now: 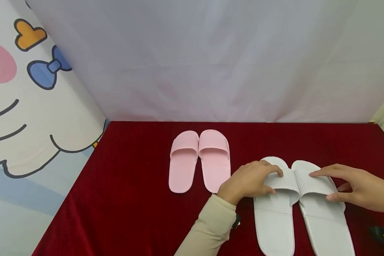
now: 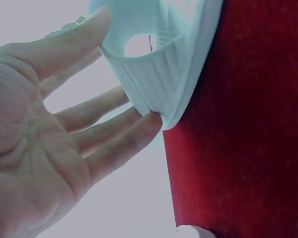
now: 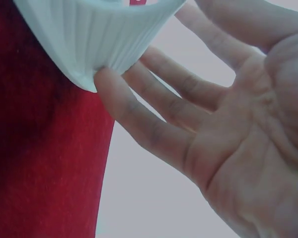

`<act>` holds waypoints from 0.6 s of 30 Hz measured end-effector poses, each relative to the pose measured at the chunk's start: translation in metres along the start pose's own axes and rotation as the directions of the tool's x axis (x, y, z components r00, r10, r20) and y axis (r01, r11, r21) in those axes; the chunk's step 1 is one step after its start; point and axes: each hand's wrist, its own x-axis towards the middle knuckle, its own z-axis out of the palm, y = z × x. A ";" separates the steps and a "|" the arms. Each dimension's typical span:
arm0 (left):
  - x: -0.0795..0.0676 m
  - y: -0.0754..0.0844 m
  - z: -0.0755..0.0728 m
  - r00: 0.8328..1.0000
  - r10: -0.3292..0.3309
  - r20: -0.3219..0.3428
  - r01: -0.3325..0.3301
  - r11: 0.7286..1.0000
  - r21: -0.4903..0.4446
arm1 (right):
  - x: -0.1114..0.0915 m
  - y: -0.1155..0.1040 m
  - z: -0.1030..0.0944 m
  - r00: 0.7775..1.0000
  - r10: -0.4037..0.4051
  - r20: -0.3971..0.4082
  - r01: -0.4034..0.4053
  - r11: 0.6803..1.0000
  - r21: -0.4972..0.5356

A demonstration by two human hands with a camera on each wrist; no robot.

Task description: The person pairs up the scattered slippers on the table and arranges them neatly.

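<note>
A pair of white slide slippers lies side by side on the red cloth, toes pointing away. My left hand [image 1: 251, 179] holds the left white slipper [image 1: 274, 227] at its ribbed strap, the index finger over the top and the thumb at the strap's rear edge. In the left wrist view, the little finger touches the foot of the strap [image 2: 151, 74]. On the right white slipper [image 1: 329, 227], my right hand [image 1: 360, 186] holds the strap, thumb by the opening and index finger on top. Other fingers lie along the strap's outer side [image 3: 97, 37] in the right wrist view.
Behind my left hand, a pair of pink slide slippers [image 1: 184, 167] lies on the red cloth [image 1: 124, 199]. A pale curtain [image 1: 224, 64] hangs along the back edge. A cartoon-printed sheet [image 1: 35, 117] stands at the left.
</note>
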 end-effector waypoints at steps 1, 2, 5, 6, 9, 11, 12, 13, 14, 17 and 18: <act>-0.001 0.001 0.000 1.000 -0.007 -0.001 0.007 1.000 0.004 | 0.000 -0.001 0.001 1.000 -0.016 -0.001 0.016 1.000 0.016; -0.003 0.002 0.001 1.000 -0.012 -0.003 0.012 1.000 0.008 | 0.000 -0.002 0.003 1.000 -0.031 -0.004 0.031 0.999 0.028; -0.008 0.004 0.002 1.000 -0.021 -0.019 0.021 1.000 0.023 | 0.000 -0.004 0.006 0.998 -0.054 -0.015 0.054 0.998 0.030; -0.009 0.005 0.002 0.999 -0.023 -0.024 0.024 0.999 0.029 | 0.001 -0.005 0.006 0.998 -0.055 -0.018 0.056 0.998 0.028; -0.013 0.005 0.001 0.999 -0.030 -0.038 0.032 0.999 0.044 | 0.003 -0.006 0.006 0.999 -0.047 -0.016 0.047 0.998 0.033; -0.017 0.005 0.000 0.999 -0.031 -0.036 0.033 0.998 0.046 | 0.004 -0.008 0.006 0.999 -0.043 -0.007 0.044 0.998 0.043; -0.018 0.005 -0.001 0.999 -0.031 -0.033 0.033 0.998 0.048 | 0.004 -0.009 0.006 0.999 -0.042 -0.001 0.042 0.998 0.053; -0.020 0.004 -0.001 0.999 -0.032 -0.027 0.034 0.998 0.047 | 0.005 -0.010 0.007 0.999 -0.043 0.003 0.043 0.997 0.059; -0.022 0.004 -0.001 0.999 -0.035 -0.019 0.036 0.998 0.048 | 0.006 -0.012 0.007 0.999 -0.041 0.010 0.040 0.997 0.061; -0.027 0.003 -0.002 0.999 -0.047 0.003 0.047 0.998 0.047 | 0.009 -0.017 0.009 0.999 -0.047 0.009 0.046 0.997 0.055; -0.029 0.002 -0.003 0.999 -0.050 0.006 0.050 0.998 0.050 | 0.010 -0.020 0.010 0.999 -0.047 0.007 0.047 0.998 0.050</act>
